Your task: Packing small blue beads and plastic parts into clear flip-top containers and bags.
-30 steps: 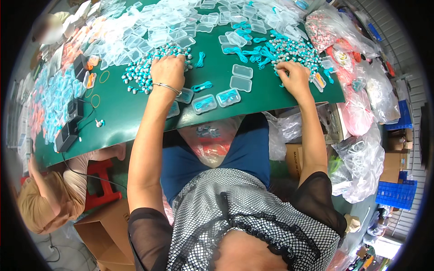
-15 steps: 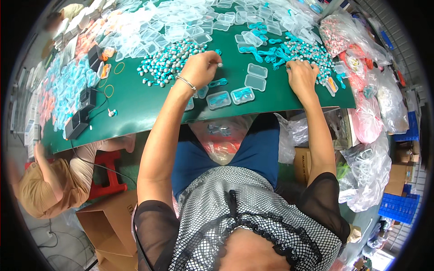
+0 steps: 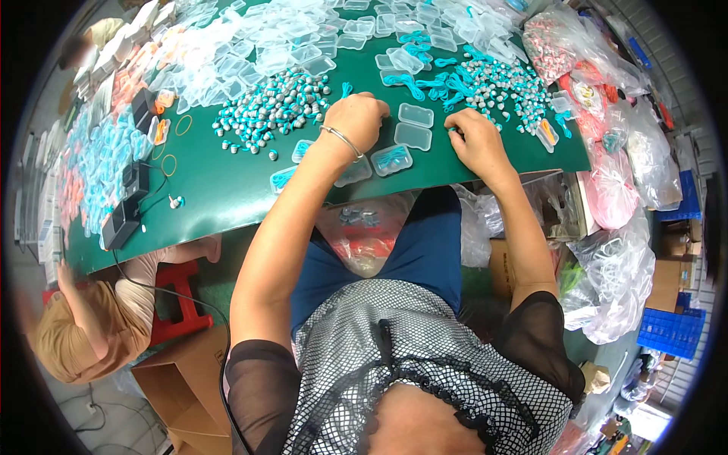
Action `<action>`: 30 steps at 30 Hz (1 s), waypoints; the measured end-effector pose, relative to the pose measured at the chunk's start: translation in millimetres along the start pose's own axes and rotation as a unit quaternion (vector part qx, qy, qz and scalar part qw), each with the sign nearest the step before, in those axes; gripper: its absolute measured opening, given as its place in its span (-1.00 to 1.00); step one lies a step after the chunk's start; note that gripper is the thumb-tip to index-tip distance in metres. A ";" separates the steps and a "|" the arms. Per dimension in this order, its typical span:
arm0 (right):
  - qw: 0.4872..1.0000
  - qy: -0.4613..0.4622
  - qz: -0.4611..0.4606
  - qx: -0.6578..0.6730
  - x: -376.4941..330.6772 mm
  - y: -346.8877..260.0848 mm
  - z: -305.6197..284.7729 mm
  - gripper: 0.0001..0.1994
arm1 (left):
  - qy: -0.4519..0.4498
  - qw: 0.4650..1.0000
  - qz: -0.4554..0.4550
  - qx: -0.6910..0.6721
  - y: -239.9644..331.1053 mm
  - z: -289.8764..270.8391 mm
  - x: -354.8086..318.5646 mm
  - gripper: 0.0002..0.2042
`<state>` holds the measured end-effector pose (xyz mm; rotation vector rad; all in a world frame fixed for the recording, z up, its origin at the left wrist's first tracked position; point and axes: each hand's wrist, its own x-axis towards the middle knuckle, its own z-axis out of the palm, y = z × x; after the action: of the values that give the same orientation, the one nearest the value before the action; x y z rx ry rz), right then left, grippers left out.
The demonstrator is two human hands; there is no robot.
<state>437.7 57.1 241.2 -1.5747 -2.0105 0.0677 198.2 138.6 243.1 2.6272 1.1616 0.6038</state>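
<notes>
My left hand [image 3: 355, 123], a bracelet at its wrist, hovers over the green table with fingers curled in; whatever they hold is hidden. Just right of it an opened clear plastic case [image 3: 413, 137] lies flat. Across that case, my right hand [image 3: 475, 145] pinches a small teal piece [image 3: 453, 130] at its fingertips. Nearer the table edge sits a clear case with a coiled teal cord [image 3: 393, 159]. Similar cases [image 3: 282, 179] lie partly under my left forearm. Teal-and-silver earbuds [image 3: 269, 106] are heaped beyond my left hand, and more [image 3: 509, 91] beyond my right.
Teal cord bundles [image 3: 449, 87] lie between the heaps. Many clear cases [image 3: 280, 38] cover the far side. Black boxes [image 3: 125, 208] with a cable stand at left, where another person [image 3: 95, 326] sits. Full plastic bags [image 3: 610, 189] crowd the right edge.
My left hand has moved right, toward the opened case. My right hand has drawn left from the right-hand earbud heap and now pinches a small teal piece. The whole view has shifted slightly.
</notes>
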 end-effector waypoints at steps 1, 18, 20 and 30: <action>1.000 0.001 0.003 -0.001 -2.2 4.2 3.5 -0.87 | -0.001 1.000 0.002 -0.001 1.9 -0.1 0.9 -0.82; 0.990 -0.078 -0.031 0.110 14.7 -37.5 13.1 -0.78 | -0.041 0.994 0.015 -0.102 20.5 14.0 8.2 -0.88; 0.991 -0.068 -0.044 0.102 14.4 -42.3 11.3 -0.76 | -0.025 0.991 0.028 -0.127 15.2 18.2 6.7 -0.89; 0.989 -0.061 -0.062 0.122 19.6 -38.9 12.2 -0.81 | -0.002 0.986 0.016 -0.164 11.8 14.0 -1.0 -0.66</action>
<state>395.4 66.8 253.8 -1.3182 -2.0975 0.3558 211.6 129.7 234.3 2.3693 0.9295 0.7254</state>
